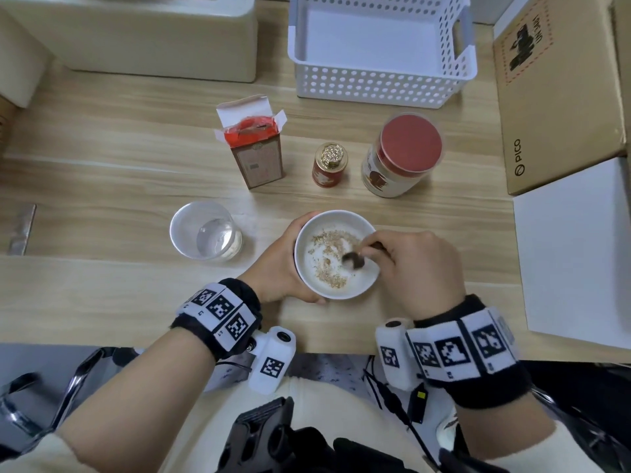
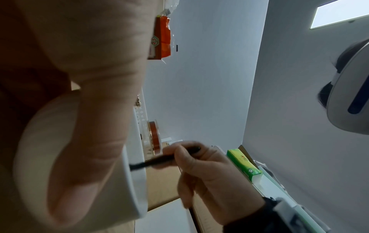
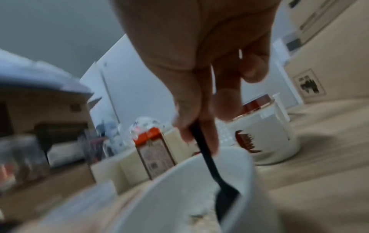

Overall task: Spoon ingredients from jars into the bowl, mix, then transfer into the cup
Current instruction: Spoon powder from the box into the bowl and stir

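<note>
A white bowl (image 1: 362,227) with white powder and brown granules stands near the table's front edge. My left hand (image 1: 278,264) is curled round its left side. My right hand (image 1: 416,264) pinches the handle of a dark spoon (image 1: 353,259), whose head sits in the mix. In the left wrist view the right hand (image 2: 199,170) holds the spoon (image 2: 159,160) over the bowl's rim (image 2: 135,181). In the blurred right wrist view the spoon (image 3: 211,165) dips into the bowl (image 3: 199,181). A clear plastic cup (image 1: 205,230) stands left of the bowl.
Behind the bowl stand an open red-topped carton (image 1: 254,145), a small red jar with a gold lid (image 1: 329,165) and a large jar with a red lid (image 1: 401,155). A white perforated basket (image 1: 379,87) sits at the back, cardboard boxes (image 1: 553,97) at the right.
</note>
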Demonstrator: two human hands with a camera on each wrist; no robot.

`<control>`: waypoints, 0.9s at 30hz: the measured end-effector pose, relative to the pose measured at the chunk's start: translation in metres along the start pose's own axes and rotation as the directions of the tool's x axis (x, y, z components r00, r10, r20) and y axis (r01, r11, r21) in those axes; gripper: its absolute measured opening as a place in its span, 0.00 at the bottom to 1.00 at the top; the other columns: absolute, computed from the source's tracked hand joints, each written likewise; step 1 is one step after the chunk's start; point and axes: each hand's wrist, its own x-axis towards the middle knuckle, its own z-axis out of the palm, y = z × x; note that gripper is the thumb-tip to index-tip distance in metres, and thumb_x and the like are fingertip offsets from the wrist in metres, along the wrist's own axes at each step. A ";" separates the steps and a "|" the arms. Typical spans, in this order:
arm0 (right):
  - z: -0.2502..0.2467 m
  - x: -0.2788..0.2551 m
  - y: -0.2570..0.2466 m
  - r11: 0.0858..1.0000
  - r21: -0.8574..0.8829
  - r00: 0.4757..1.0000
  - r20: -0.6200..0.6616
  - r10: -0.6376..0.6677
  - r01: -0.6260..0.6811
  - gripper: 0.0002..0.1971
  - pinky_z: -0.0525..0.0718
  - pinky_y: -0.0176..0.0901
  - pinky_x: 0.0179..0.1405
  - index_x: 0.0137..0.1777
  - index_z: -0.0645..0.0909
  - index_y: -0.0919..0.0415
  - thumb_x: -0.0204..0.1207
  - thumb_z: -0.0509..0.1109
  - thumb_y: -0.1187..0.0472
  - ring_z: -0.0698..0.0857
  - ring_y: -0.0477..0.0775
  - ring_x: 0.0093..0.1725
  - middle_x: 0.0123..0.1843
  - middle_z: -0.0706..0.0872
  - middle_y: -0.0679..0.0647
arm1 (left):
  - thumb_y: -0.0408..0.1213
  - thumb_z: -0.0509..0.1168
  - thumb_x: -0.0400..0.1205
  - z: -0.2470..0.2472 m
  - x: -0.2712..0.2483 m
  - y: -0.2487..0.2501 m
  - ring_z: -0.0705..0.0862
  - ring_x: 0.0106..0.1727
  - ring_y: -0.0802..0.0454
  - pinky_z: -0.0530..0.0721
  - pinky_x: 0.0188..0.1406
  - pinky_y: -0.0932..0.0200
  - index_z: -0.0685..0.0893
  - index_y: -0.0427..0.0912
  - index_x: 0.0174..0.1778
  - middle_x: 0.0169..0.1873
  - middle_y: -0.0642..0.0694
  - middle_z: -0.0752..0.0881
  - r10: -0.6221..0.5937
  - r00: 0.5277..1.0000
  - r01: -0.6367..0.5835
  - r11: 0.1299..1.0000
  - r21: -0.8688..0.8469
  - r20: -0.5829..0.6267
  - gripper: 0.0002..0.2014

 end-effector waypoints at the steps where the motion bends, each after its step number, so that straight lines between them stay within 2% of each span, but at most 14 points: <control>1: 0.001 0.000 0.000 0.997 0.073 0.996 0.089 0.000 -0.007 0.06 0.74 0.42 0.31 0.44 0.87 0.45 0.74 0.68 0.51 0.86 0.55 0.38 0.36 0.90 0.50 | 0.26 0.83 0.50 0.000 0.000 0.000 0.71 0.64 0.79 0.71 0.59 0.79 0.58 0.42 0.76 0.67 0.61 0.70 0.000 1.000 0.000 1.000 0.002 0.002 0.59; 3: 0.005 0.001 -0.009 0.972 0.231 0.984 0.158 -0.083 0.045 0.06 0.79 0.46 0.35 0.44 0.88 0.46 0.74 0.69 0.52 0.86 0.56 0.39 0.36 0.90 0.52 | 0.27 0.83 0.50 0.001 0.000 0.000 0.71 0.63 0.79 0.72 0.58 0.79 0.58 0.43 0.76 0.66 0.61 0.70 -0.004 1.000 0.004 1.000 0.001 0.004 0.59; 4: 0.008 0.001 -0.013 0.966 0.245 0.988 0.108 -0.111 0.082 0.05 0.82 0.48 0.34 0.44 0.88 0.46 0.73 0.70 0.53 0.86 0.58 0.36 0.34 0.90 0.52 | 0.27 0.83 0.50 0.001 -0.001 0.001 0.71 0.64 0.78 0.72 0.58 0.78 0.58 0.43 0.76 0.66 0.62 0.70 -0.005 1.000 0.005 1.000 -0.001 0.005 0.59; 6: 0.013 0.004 -0.012 0.982 0.132 0.990 -0.069 -0.127 0.135 0.06 0.82 0.48 0.26 0.42 0.88 0.47 0.69 0.71 0.57 0.86 0.61 0.30 0.31 0.90 0.53 | 0.30 0.84 0.49 0.001 -0.001 0.002 0.71 0.64 0.78 0.71 0.59 0.79 0.58 0.44 0.76 0.67 0.62 0.70 -0.003 1.000 0.003 1.000 0.002 0.013 0.60; 8: 0.006 0.007 -0.002 0.999 0.020 0.992 -0.126 -0.028 0.031 0.05 0.74 0.42 0.26 0.42 0.87 0.46 0.72 0.71 0.57 0.86 0.61 0.32 0.32 0.89 0.53 | 0.32 0.84 0.48 0.000 0.000 0.003 0.71 0.63 0.80 0.71 0.58 0.80 0.58 0.46 0.75 0.66 0.62 0.70 -0.005 1.000 0.005 1.000 0.008 0.019 0.60; 10: -0.001 0.006 0.008 0.999 0.003 0.999 -0.001 0.048 -0.048 0.05 0.69 0.42 0.31 0.43 0.86 0.45 0.75 0.68 0.53 0.85 0.56 0.40 0.37 0.89 0.48 | 0.28 0.83 0.49 -0.001 0.000 0.003 0.72 0.62 0.81 0.72 0.56 0.81 0.58 0.49 0.73 0.64 0.63 0.71 -0.011 1.000 0.011 1.000 0.003 0.014 0.58; 13: 0.004 0.005 0.002 0.966 0.259 0.987 0.155 -0.049 0.008 0.04 0.80 0.45 0.37 0.43 0.88 0.45 0.73 0.71 0.53 0.86 0.53 0.37 0.37 0.90 0.47 | 0.26 0.82 0.49 0.000 0.000 0.003 0.72 0.61 0.80 0.72 0.55 0.81 0.58 0.48 0.73 0.64 0.62 0.71 -0.007 1.000 0.007 1.000 0.006 0.011 0.57; 14: 0.010 0.003 -0.003 0.956 0.289 0.988 0.122 -0.090 0.051 0.05 0.82 0.47 0.38 0.44 0.88 0.46 0.72 0.71 0.53 0.87 0.53 0.35 0.36 0.91 0.48 | 0.26 0.82 0.50 0.000 0.000 0.003 0.72 0.61 0.81 0.71 0.55 0.81 0.58 0.48 0.73 0.64 0.62 0.71 -0.006 1.000 0.006 1.000 0.011 0.012 0.58; 16: 0.018 0.004 -0.003 0.961 0.257 0.994 -0.057 -0.093 0.104 0.08 0.83 0.43 0.33 0.44 0.88 0.46 0.71 0.68 0.49 0.88 0.54 0.34 0.37 0.92 0.47 | 0.26 0.82 0.50 -0.002 -0.001 0.003 0.71 0.62 0.82 0.70 0.55 0.82 0.58 0.47 0.74 0.65 0.63 0.70 -0.006 1.000 0.006 1.000 0.019 0.013 0.58; 18: 0.011 0.004 0.004 0.988 0.127 0.983 -0.171 -0.066 0.088 0.10 0.76 0.37 0.27 0.42 0.88 0.47 0.71 0.66 0.49 0.88 0.54 0.32 0.34 0.91 0.48 | 0.26 0.82 0.50 -0.005 -0.002 0.003 0.70 0.61 0.83 0.69 0.55 0.83 0.58 0.49 0.73 0.65 0.64 0.69 -0.005 1.000 0.005 0.999 0.033 0.006 0.58; 20: 0.003 0.003 0.009 0.996 0.085 0.998 -0.067 -0.008 0.014 0.07 0.73 0.40 0.29 0.41 0.87 0.47 0.74 0.68 0.51 0.86 0.54 0.34 0.34 0.90 0.49 | 0.26 0.82 0.50 -0.008 -0.002 0.003 0.70 0.61 0.84 0.69 0.56 0.83 0.58 0.50 0.73 0.65 0.65 0.69 -0.009 1.000 0.009 0.999 0.044 0.004 0.57; 22: 0.007 0.003 0.004 0.981 0.196 0.992 0.122 -0.029 0.004 0.05 0.78 0.45 0.35 0.43 0.87 0.46 0.74 0.69 0.52 0.85 0.53 0.36 0.35 0.90 0.49 | 0.27 0.82 0.50 -0.009 -0.002 0.003 0.70 0.61 0.84 0.69 0.56 0.83 0.58 0.50 0.73 0.65 0.65 0.69 -0.011 1.000 0.011 0.999 0.047 0.008 0.57; 23: 0.011 0.003 0.000 0.973 0.228 0.988 0.140 -0.066 0.033 0.05 0.80 0.47 0.38 0.43 0.88 0.46 0.73 0.70 0.52 0.85 0.53 0.36 0.35 0.90 0.50 | 0.27 0.82 0.50 -0.009 -0.002 0.004 0.70 0.61 0.84 0.69 0.55 0.83 0.58 0.50 0.73 0.65 0.65 0.69 -0.011 1.000 0.010 0.999 0.046 0.012 0.57; 27: 0.016 0.006 0.006 0.986 0.157 0.997 -0.070 -0.039 0.049 0.05 0.76 0.44 0.32 0.45 0.87 0.46 0.74 0.69 0.53 0.87 0.56 0.40 0.39 0.91 0.49 | 0.29 0.82 0.50 -0.009 -0.003 0.006 0.70 0.61 0.84 0.70 0.55 0.83 0.57 0.50 0.73 0.65 0.64 0.68 -0.013 1.000 0.013 1.000 0.024 0.027 0.58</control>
